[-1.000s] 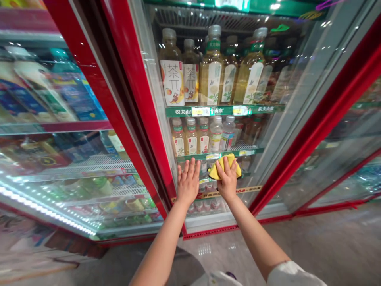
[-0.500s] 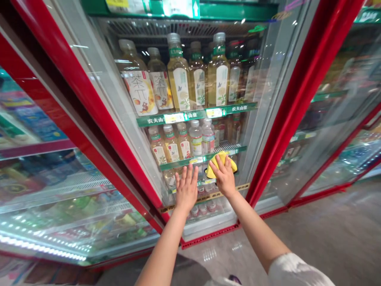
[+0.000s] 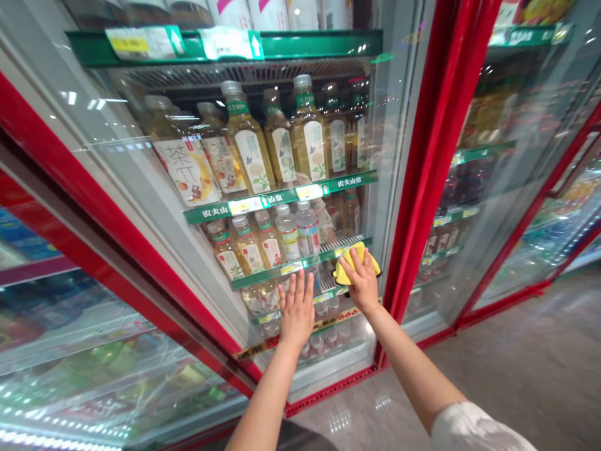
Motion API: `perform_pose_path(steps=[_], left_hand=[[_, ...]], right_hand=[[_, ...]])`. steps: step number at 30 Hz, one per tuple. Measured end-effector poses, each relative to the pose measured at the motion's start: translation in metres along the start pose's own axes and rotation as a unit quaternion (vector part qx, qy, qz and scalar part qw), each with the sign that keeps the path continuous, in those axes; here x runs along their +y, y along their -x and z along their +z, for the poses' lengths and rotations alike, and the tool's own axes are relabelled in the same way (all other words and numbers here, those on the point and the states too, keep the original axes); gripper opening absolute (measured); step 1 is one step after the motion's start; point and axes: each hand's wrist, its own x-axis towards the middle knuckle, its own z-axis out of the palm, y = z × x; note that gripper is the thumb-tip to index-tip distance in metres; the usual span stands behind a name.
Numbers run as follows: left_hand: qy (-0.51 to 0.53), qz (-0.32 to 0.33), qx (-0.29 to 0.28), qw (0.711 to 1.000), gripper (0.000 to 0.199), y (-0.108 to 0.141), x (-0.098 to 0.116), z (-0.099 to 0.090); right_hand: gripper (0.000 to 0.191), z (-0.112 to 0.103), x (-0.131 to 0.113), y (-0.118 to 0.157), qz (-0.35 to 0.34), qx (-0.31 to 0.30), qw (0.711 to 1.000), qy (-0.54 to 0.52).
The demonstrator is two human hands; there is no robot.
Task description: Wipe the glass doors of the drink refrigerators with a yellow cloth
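My right hand [image 3: 361,282] presses a yellow cloth [image 3: 345,269] with a dark edge against the glass door [image 3: 375,219] of a drinks fridge, near the door's right side. The fingers lie spread over the cloth. To its left, my left hand [image 3: 297,313] is open with fingers stretched upward and the palm toward the glass; nothing is in it. Whether that palm touches the pane I cannot tell. Behind the glass, small tea bottles [image 3: 248,250] stand on a green-edged shelf, and taller bottles [image 3: 251,156] fill the shelf above.
A red door frame [image 3: 427,156] runs along the right, with another fridge [image 3: 474,207] beyond it. On the left, a red frame [image 3: 117,207] slants past a second glass-fronted cabinet [image 3: 94,326]. Grey floor [image 3: 516,363] lies at the lower right.
My right hand and the cloth have slid rightward across the glass, closer to the right frame. The left hand stays flat and open. The view has tilted up, showing more of the upper shelf.
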Motion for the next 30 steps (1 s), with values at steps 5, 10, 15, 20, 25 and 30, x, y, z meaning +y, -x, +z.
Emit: perform_pose_path(steps=[5,10,15,20,25,30], left_hand=[[0.002,0.004,0.006,1.0,0.09,-0.01,0.018,0.006],[0.009,0.031,-0.015,0.999,0.089,-0.021,0.037,0.009],[0.014,0.033,0.0,0.999,0.088,-0.03,0.056,0.012],[0.022,0.058,-0.006,0.998,0.088,-0.037,0.071,0.016],[0.029,0.058,-0.001,0.998,0.086,-0.05,0.085,0.015],[0.029,0.063,0.014,0.997,0.089,-0.053,0.095,0.017]], right_hand=[[0.091,-0.002,0.005,0.021,0.048,0.034,0.998,0.0],[0.068,-0.012,0.018,0.001,-0.021,-0.023,1.0,0.002],[0.062,-0.029,0.047,0.004,0.07,0.065,0.993,0.062],[0.063,-0.029,0.059,0.005,0.109,0.082,0.99,0.038],[0.068,-0.03,0.061,-0.008,0.136,0.105,0.985,0.013],[0.083,-0.021,0.045,0.009,0.171,0.102,0.98,0.0]])
